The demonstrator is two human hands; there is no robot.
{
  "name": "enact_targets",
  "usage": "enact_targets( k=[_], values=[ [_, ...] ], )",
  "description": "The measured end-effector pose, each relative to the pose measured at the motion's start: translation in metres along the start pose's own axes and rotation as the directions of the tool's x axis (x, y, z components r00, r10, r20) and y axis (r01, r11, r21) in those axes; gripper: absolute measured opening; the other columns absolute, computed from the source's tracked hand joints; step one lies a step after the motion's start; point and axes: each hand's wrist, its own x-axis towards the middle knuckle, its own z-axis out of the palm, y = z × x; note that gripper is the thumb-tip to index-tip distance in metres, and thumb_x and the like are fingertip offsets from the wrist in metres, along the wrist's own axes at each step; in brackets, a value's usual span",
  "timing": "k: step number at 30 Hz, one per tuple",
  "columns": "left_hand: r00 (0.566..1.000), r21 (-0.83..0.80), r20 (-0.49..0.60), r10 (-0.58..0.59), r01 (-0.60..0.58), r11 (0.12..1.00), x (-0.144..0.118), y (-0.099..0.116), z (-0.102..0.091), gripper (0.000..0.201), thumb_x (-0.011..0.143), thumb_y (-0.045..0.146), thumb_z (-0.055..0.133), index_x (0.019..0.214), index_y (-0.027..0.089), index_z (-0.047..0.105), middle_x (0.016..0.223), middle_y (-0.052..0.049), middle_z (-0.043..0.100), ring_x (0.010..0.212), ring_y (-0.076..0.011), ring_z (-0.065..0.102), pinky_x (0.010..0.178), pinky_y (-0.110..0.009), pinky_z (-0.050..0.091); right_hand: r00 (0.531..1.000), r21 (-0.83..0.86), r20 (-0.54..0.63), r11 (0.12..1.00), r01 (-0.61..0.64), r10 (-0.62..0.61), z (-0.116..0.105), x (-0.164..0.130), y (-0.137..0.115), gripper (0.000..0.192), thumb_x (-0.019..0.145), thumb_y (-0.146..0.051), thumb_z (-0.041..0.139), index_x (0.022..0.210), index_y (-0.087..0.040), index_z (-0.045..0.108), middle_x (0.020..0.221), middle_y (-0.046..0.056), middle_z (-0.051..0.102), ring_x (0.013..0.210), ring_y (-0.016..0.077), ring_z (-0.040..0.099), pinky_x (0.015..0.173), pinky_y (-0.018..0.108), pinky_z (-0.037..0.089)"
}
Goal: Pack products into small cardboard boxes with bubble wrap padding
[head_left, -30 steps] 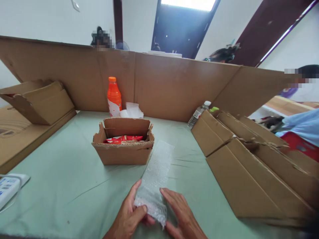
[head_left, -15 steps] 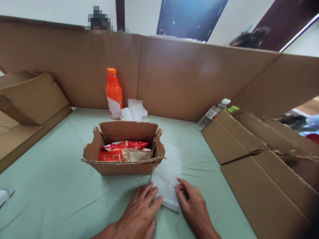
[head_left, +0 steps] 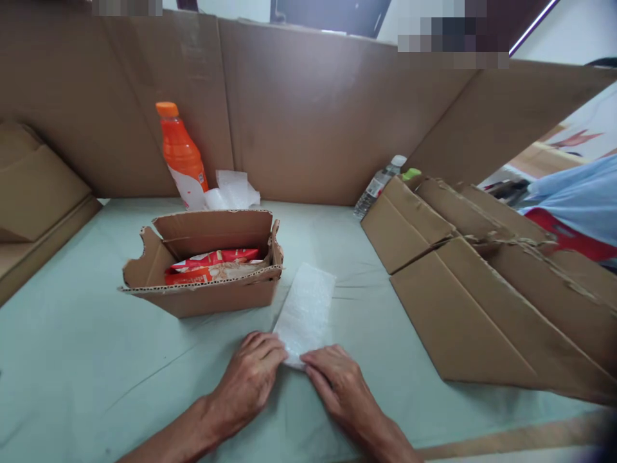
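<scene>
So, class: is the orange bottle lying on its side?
No, the orange bottle stands upright behind the open cardboard box.

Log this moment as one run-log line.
left hand: pressing bubble wrap sheet near edge | right hand: same edge | sheet: flat on table, right of open box holding snack packets

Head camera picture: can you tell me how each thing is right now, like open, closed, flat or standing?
Small cardboard box: open, red snack packets inside.
Bubble wrap: lying flat on the table, near end under both hands.
Left hand: pressing on the bubble wrap.
Right hand: pressing on the bubble wrap.
Orange bottle: upright, capped.
Clear bottle: leaning, capped.
Big cardboard boxes: flattened.
</scene>
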Motion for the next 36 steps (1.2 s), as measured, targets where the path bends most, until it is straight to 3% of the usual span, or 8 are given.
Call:
enact_targets(
  k=[7,13,17,21,26,29,33,36],
  values=[
    [0.993,-0.109,-0.005,-0.12,0.119,0.987,-0.013,0.013,-0.005,0.033,0.094,0.008,0.044,0.124,0.017,0.057,0.098,-0.007,0.074,0.084,-0.0194,0.069,0.075,-0.033,0.055,0.986,-0.019,-0.16,0.999,0.037,-0.04,-0.022,-0.034,-0.024,0.026,0.091,-0.016,0.06,0.117,-0.021,0.06,0.104,0.008,0.071,0.095,0.0221,0.065,0.082,0.037,0.05],
    [0.988,0.078,-0.114,-0.105,0.114,0.99,0.0,0.003,0.008,0.032,0.093,0.013,0.051,0.124,0.014,0.059,0.116,-0.014,0.068,0.104,-0.026,0.065,0.088,-0.041,0.055,0.998,-0.23,-0.035,0.972,0.042,-0.052,-0.004,-0.029,-0.024,0.029,0.09,-0.013,0.057,0.117,-0.02,0.062,0.116,0.011,0.07,0.1,0.0266,0.063,0.084,0.042,0.048],
    [0.998,0.067,-0.056,-0.012,0.016,0.998,-0.012,0.017,-0.007,0.037,0.09,0.016,0.058,0.127,0.016,0.057,0.124,-0.014,0.065,0.114,-0.0282,0.059,0.096,-0.046,0.051,0.997,-0.081,-0.072,0.997,-0.011,0.005,0.003,-0.026,-0.017,0.025,0.094,-0.01,0.051,0.114,-0.02,0.062,0.096,0.007,0.075,0.082,0.0208,0.065,0.076,0.036,0.049],
    [0.996,-0.04,0.027,-0.084,0.085,0.996,-0.03,0.028,-0.015,0.045,0.091,0.007,0.048,0.133,0.019,0.05,0.103,-0.008,0.071,0.093,-0.0215,0.065,0.084,-0.038,0.054,0.997,0.069,0.008,0.994,-0.08,0.08,-0.008,-0.038,-0.022,0.026,0.094,-0.017,0.056,0.119,-0.023,0.062,0.102,0.005,0.075,0.089,0.0199,0.068,0.082,0.035,0.052],
    [0.973,-0.028,-0.003,-0.233,0.233,0.972,-0.021,0.015,-0.001,0.045,0.091,0.012,0.048,0.136,0.02,0.048,0.107,-0.009,0.07,0.095,-0.0229,0.066,0.084,-0.039,0.055,0.995,-0.161,-0.093,0.987,0.008,-0.023,-0.01,-0.045,-0.029,0.05,0.086,-0.023,0.063,0.135,-0.02,0.054,0.132,0.015,0.061,0.115,0.0309,0.059,0.091,0.046,0.048],
    [0.968,0.0,-0.084,-0.237,0.238,0.971,-0.01,0.006,0.005,0.039,0.092,0.015,0.049,0.131,0.019,0.054,0.119,-0.012,0.066,0.109,-0.026,0.062,0.093,-0.044,0.053,0.997,-0.224,-0.051,0.974,0.039,-0.052,0.001,-0.037,-0.025,0.04,0.086,-0.017,0.063,0.126,-0.021,0.059,0.127,0.013,0.065,0.111,0.0306,0.06,0.089,0.046,0.048],
    [0.981,-0.036,-0.104,-0.166,0.163,0.986,-0.022,0.014,-0.002,0.044,0.089,0.016,0.055,0.133,0.019,0.051,0.125,-0.013,0.063,0.115,-0.0272,0.058,0.098,-0.046,0.049,0.995,-0.082,-0.098,0.997,-0.005,-0.003,0.007,-0.03,-0.019,0.025,0.095,-0.013,0.053,0.117,-0.021,0.063,0.106,0.009,0.073,0.093,0.0235,0.066,0.082,0.04,0.05],
    [0.981,-0.092,-0.09,-0.174,0.166,0.982,-0.04,0.029,-0.008,0.05,0.087,0.012,0.055,0.136,0.02,0.048,0.112,-0.01,0.067,0.104,-0.025,0.06,0.092,-0.044,0.05,0.997,0.101,0.02,0.992,-0.081,0.08,0.001,-0.036,-0.021,0.022,0.096,-0.02,0.056,0.117,-0.023,0.064,0.101,0.006,0.075,0.089,0.021,0.068,0.081,0.036,0.052]
  ],
)
